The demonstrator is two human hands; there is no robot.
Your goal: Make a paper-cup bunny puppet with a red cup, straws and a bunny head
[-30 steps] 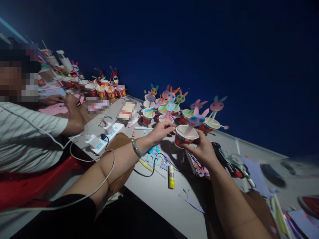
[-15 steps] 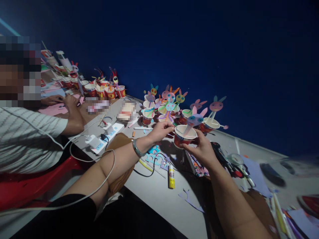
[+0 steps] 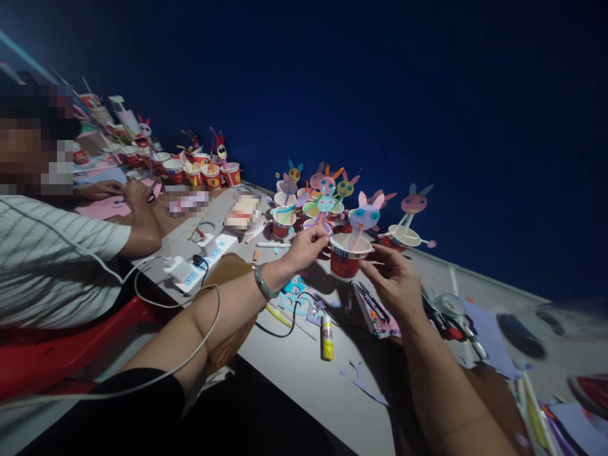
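A red paper cup [image 3: 346, 265] with a white rim is held up between my hands, above the table. From it rises a lilac paper rabbit head [image 3: 365, 216] with pink ears and blue eyes, on pale paper strips. My left hand [image 3: 306, 248] is closed in a pinch at the cup's left edge; a small part there may be hidden by the fingertips. My right hand [image 3: 394, 278] curves around the cup's right side, thumb low and fingers near the rim. Behind it stand several similar cups, one with a pink rabbit head [image 3: 413, 203].
A yellow glue stick [image 3: 327, 339] stands on the white table [image 3: 304, 386], near purple paper scraps [image 3: 363, 383]. A white power strip [image 3: 206, 264] and cables lie left. Scissors [image 3: 373, 301] lie beneath my right hand. A co-worker's striped sleeve [image 3: 61, 253] is at far left.
The cup has turned and shifted slightly left, so the rabbit's face shows more toward me. My right hand has moved slightly right, its fingers less wrapped round the cup.
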